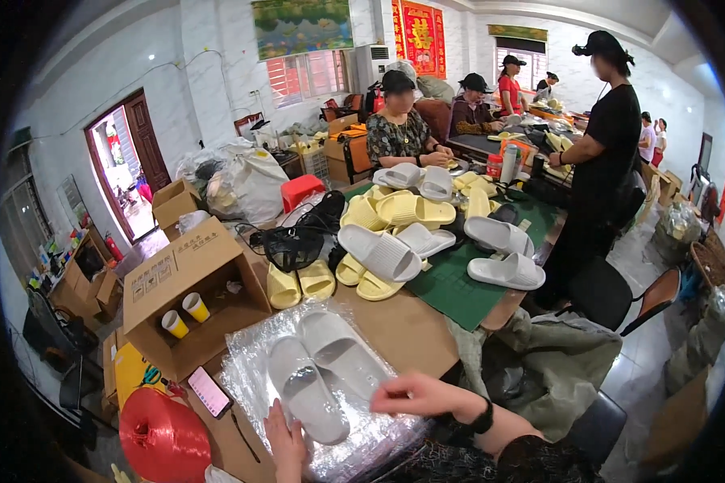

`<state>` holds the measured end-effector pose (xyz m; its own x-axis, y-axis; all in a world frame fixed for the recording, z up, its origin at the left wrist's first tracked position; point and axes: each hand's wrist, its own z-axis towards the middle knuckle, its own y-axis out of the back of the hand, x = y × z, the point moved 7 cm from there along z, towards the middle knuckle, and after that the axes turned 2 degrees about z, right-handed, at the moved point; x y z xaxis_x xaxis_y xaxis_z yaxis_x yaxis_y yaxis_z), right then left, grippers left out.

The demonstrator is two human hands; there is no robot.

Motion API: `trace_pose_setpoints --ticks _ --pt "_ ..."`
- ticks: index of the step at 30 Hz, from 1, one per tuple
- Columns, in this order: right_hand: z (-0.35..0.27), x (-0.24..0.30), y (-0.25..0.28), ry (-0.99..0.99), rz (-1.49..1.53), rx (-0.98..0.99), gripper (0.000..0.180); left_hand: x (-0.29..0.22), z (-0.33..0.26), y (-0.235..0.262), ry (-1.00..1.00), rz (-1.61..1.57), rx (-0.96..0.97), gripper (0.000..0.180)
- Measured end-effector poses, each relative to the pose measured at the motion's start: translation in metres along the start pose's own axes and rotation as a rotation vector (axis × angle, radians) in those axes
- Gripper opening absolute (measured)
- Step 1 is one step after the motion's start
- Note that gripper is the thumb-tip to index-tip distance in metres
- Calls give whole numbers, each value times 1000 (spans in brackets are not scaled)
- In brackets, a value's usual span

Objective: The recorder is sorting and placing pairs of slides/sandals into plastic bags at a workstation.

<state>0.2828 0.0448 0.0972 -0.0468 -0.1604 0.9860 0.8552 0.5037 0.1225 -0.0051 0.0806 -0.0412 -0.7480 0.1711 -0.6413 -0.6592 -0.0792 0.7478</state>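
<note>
Figure: packing station seen from above. My left hand [286,439] lies flat, fingers extended and holding nothing, pressing the near edge of a clear plastic bag [258,366] spread on the brown table [407,330], which appears to keep the slippery film from sliding. My right hand [415,394], wearing a dark wristband, is loosely curled with its fingertips pinching the bag's right edge beside the pair of white slippers [322,374]. The slippers lie side by side, soles down, on or within the film; which of the two cannot be told through the glare. Left of the bag, an open cardboard box [193,290] holds two yellow paper cups [185,314] standing upright. A phone [209,392] lies face up near the bag's corner, and a red spool of twine [165,439] sits at the table's near left. Farther along, a loose heap of yellow and white slippers [403,225] lies within reach, partly over a green mat [459,286]. Other people work at the far tables.
</note>
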Motion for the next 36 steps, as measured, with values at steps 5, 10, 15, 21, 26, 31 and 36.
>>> trace_pose_setpoints --ticks 5,10,15,21,26,31,36 --pt "87 -39 23 -22 -598 -379 42 -3 -4 -1 -53 116 -74 65" --pt "147 -102 1 -159 -985 -379 58 9 -5 -9 -92 157 -96 65" --pt "158 -145 -26 -130 -1021 -346 58 16 -5 -13 -73 154 -123 65" --pt "155 -136 -32 -10 -1067 -328 45 10 -3 -12 -87 184 -111 65" --pt "166 -145 -39 -29 -986 -472 31 12 -9 -9 -53 217 -82 71" --pt "160 -143 -35 -40 -964 -555 27 9 -7 -11 -90 212 -95 68" --pt "160 -152 -13 -46 -745 -565 24 4 2 -20 -23 134 -119 65"
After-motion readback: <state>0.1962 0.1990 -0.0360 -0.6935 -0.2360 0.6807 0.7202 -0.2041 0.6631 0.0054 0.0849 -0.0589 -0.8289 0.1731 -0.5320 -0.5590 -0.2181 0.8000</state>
